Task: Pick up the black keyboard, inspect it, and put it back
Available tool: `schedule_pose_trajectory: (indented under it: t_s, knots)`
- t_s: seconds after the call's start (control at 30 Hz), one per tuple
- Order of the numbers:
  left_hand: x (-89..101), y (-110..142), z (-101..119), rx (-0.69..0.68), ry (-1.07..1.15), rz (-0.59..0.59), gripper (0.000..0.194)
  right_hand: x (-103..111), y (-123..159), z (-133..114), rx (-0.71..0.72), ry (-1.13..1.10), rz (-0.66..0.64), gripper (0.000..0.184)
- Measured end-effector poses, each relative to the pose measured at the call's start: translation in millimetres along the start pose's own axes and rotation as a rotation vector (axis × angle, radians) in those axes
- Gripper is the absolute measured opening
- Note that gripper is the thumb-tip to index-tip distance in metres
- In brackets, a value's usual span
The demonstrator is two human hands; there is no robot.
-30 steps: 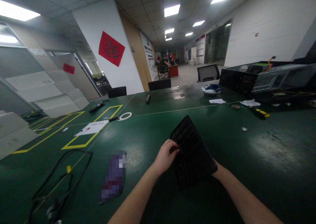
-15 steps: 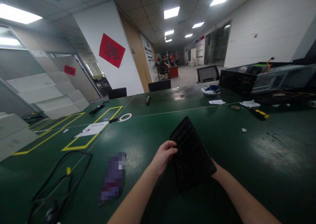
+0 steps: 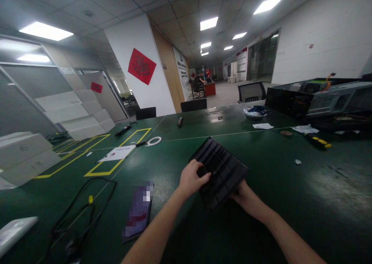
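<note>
A black compartment box [image 3: 222, 167], divided by low walls into several sections, is held tilted above the table in front of me. My right hand [image 3: 242, 196] grips it from below at its right side, with most fingers hidden behind it. Over the box's left part, my left hand [image 3: 193, 178] has its fingers bent into a compartment and its thumb close to them. Whatever lies between those fingertips is too dark to make out. On the table to the left of my forearm lies a blurred purple item [image 3: 138, 213].
A looped black cable [image 3: 87, 178] lies left, with a white sheet [image 3: 117, 154] and tape roll [image 3: 154, 141] beyond. An open computer case [image 3: 290, 101], a bowl [image 3: 255, 113] and a yellow-black tool [image 3: 319, 142] are right. White boxes [image 3: 29, 155] stand far left.
The box has turned and tipped so more of its compartments face me. My left hand has moved farther over it, and my right hand shows more underneath. The view has shifted left.
</note>
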State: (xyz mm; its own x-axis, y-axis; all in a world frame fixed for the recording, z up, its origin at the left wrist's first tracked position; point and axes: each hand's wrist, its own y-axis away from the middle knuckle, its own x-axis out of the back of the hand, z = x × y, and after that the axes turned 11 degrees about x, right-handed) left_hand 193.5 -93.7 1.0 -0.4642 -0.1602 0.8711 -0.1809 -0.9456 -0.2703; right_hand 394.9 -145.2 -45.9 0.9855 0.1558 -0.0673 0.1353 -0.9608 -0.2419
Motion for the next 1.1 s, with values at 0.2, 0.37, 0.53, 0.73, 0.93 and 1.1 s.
schedule_pose_trajectory:
  t_s: [0.2, 0.37, 0.53, 0.73, 0.93, 1.1]
  knots:
    - [43.7, -54, -82, 0.614, -0.413, 0.132, 0.052, 8, 5, -5, -0.042, 0.428, -0.210, 0.045]
    - [52.0, -61, -123, 0.831, -0.464, 0.107, 0.050, 7, 5, -3, -0.085, 0.418, -0.230, 0.045]
    - [50.8, -65, -126, 0.875, -0.444, 0.095, 0.047, 8, 5, -2, -0.058, 0.437, -0.251, 0.044]
    - [41.0, -56, -91, 0.689, -0.392, 0.082, 0.035, 11, 2, -4, -0.023, 0.430, -0.194, 0.046]
    - [15.2, 11, -59, 0.314, -0.319, -0.019, 0.045, 38, 2, -59, 0.216, 0.719, -0.026, 0.043]
    - [14.0, 44, -74, 0.254, -0.366, -0.084, 0.051, 126, 27, -82, 0.301, 1.188, 0.097, 0.049]
